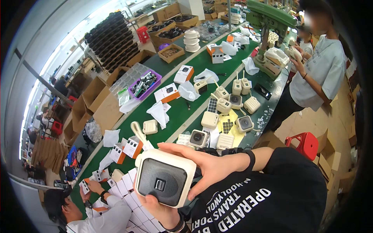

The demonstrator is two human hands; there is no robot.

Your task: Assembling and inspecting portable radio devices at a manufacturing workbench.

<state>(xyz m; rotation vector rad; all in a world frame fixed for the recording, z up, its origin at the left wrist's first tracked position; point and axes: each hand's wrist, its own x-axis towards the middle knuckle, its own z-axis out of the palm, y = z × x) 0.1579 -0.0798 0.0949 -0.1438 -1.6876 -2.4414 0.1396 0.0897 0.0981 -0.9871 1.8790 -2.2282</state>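
A head-worn fisheye camera looks down and outward, close to a cream, grey-fronted square plastic device (166,178), across a long green worktop (176,118).

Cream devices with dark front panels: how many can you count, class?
5: one device in the left hand and right hand; one just beyond them; one farther right; one behind that; one beside a plastic bag. Others may be hidden.

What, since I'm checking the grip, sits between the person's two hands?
The head view shows a cream, dark-fronted device between the left hand and the right hand.
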